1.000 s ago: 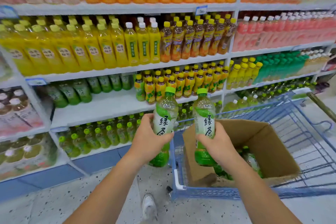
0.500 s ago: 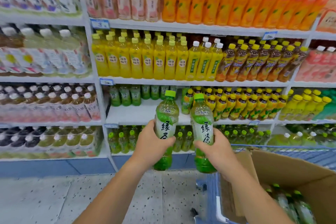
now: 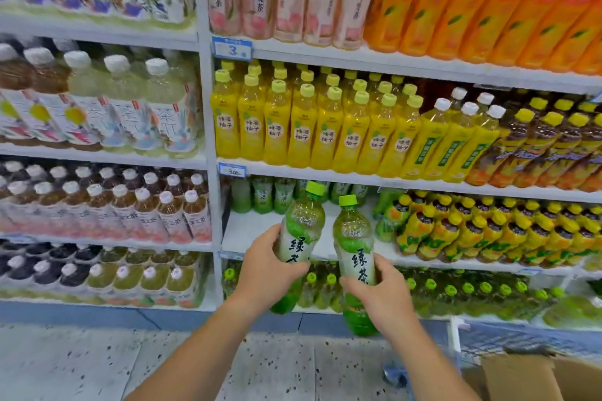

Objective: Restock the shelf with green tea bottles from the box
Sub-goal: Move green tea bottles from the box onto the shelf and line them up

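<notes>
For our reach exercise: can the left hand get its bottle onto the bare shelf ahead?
Probably yes: the left hand holds its bottle before the bare shelf, nothing between; shelved green bottles stand behind.

Speckled grey floor (image 3: 97,365) runs under white shelf units (image 3: 208,91) with a blue base strip (image 3: 97,315).

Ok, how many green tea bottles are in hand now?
2. The left bottle is in the left hand, the right bottle in the right hand, both before the shelf.
</notes>
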